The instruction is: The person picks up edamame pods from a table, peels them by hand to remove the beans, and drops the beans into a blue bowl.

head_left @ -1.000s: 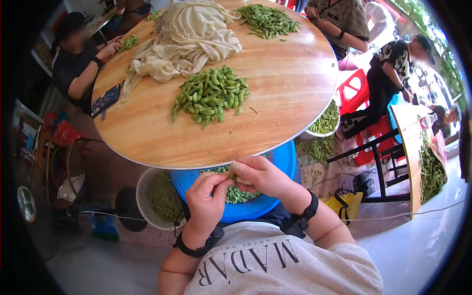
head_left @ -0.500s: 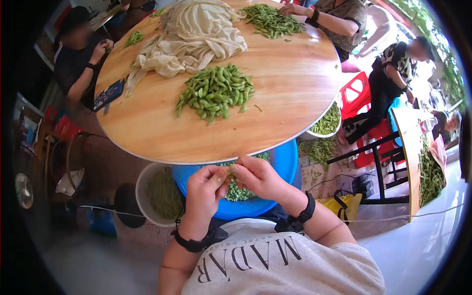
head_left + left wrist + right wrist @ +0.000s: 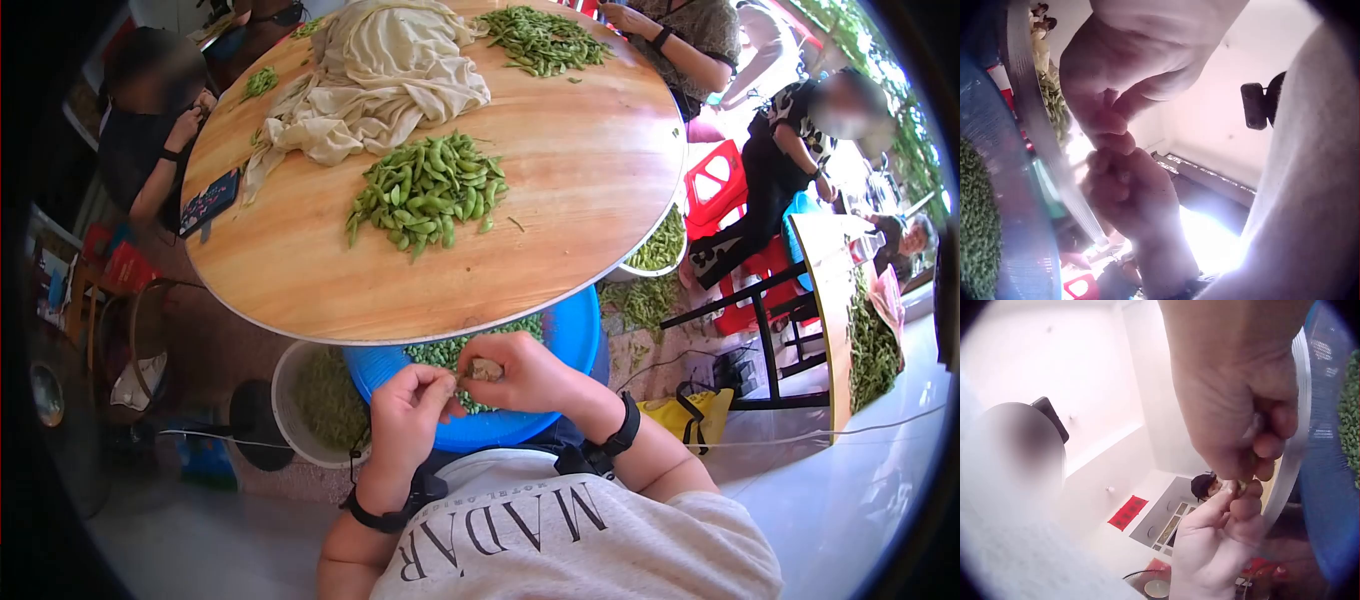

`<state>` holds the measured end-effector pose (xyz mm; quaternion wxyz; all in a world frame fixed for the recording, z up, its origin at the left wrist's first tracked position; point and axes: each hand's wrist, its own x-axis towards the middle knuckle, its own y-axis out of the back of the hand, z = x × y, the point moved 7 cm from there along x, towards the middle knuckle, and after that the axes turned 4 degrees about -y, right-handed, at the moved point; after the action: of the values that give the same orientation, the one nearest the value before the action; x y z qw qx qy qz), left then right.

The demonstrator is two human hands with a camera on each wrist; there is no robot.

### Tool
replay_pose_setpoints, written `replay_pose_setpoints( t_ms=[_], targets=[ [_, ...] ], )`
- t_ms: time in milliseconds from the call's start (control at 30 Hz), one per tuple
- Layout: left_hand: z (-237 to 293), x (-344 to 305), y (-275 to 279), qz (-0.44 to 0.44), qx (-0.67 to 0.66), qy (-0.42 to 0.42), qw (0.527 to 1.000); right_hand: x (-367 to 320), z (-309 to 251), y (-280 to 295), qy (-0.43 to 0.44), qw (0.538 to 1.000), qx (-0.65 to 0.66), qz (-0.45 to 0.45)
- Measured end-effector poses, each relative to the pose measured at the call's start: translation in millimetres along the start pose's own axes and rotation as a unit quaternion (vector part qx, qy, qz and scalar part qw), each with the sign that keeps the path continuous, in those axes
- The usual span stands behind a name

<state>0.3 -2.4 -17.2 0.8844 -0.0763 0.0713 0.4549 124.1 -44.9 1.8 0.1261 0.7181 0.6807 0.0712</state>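
Above a blue basin [image 3: 470, 432] of shelled green beans [image 3: 432, 352], the two hands meet fingertip to fingertip. A small green pod [image 3: 1243, 486], mostly hidden by the fingers, is pinched between them in the right wrist view. My left hand [image 3: 408, 405] pinches it between thumb and fingers. My right hand [image 3: 525, 375] has its fingers curled round the pod's other end, and something brownish shows at its thumb. On the round wooden table [image 3: 560, 230] in front lies a heap of green pods [image 3: 430, 192].
A cream cloth [image 3: 390, 85], another pod heap [image 3: 545, 40] and a dark patterned item [image 3: 210, 202] are on the table. A white bucket [image 3: 285, 400] stands left of the basin, a yellow bag [image 3: 700, 415] to the right. Several people are around.
Both hands have stayed together above the basin, shifting slightly lower. The right thumb and fingers have changed their grip. The person at the far right of the table has drawn a hand back from the far heap.
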Motion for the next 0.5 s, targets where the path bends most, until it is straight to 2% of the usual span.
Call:
replay_pose_setpoints(
  t_ms=[100,133,167,233,300,367,400,500],
  targets=[
    [-3,-3,19,0.03,0.106,-0.051,0.993,0,-2,-2,0.085,0.988,-0.098,-0.082],
    [-4,-5,31,0.051,0.131,-0.074,0.987,0,-1,3,0.068,0.983,-0.14,-0.1],
    [-4,-6,46,0.071,0.157,-0.096,0.98,4,-4,16,0.061,0.986,-0.138,-0.071],
    [-13,-8,95,0.136,0.27,-0.088,0.949,21,-11,48,0.047,0.99,-0.134,-0.014],
    [-5,-13,129,0.187,0.41,-0.11,0.886,44,-6,85,0.0,0.972,-0.19,0.136],
    [15,-20,137,0.259,0.453,-0.082,0.849,73,2,107,0.003,0.951,-0.242,0.193],
    [14,-21,142,0.277,0.432,-0.085,0.854,85,7,115,0.003,0.938,-0.267,0.219],
    [8,-12,136,0.216,0.37,-0.058,0.902,116,23,110,-0.038,0.901,-0.376,0.213]
  ],
)
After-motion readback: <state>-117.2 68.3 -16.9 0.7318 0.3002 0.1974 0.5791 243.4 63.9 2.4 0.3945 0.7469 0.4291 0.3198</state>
